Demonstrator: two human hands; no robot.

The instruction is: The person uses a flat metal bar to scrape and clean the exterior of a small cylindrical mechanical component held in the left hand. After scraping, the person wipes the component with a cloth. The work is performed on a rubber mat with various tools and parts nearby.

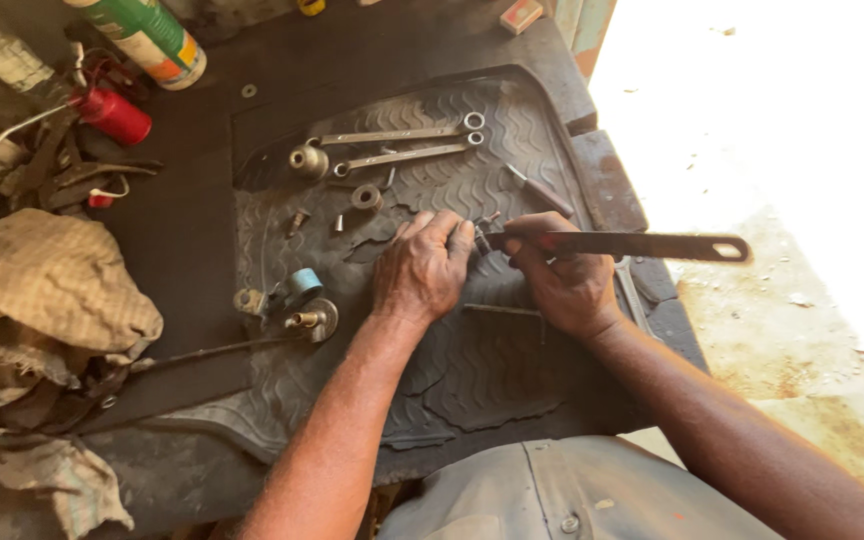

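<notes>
Here the person's right hand (562, 285) grips an adjustable wrench (632, 245), fingers curled tight round its handle, the head set against a small part (480, 238) on the ribbed rubber mat (492, 370). The left hand (420, 272) lies flat just beside it, fingertips pressed together steadying that part. It looks like a loosening or tightening step; next would want a firm turn without slipping. The part itself is mostly hidden under the fingers. Two ring spanners (402, 145) lie farther off.

right hand (564, 283): grips flat tool (632, 244) | left hand (420, 268): on rubber mat (492, 370)
</notes>
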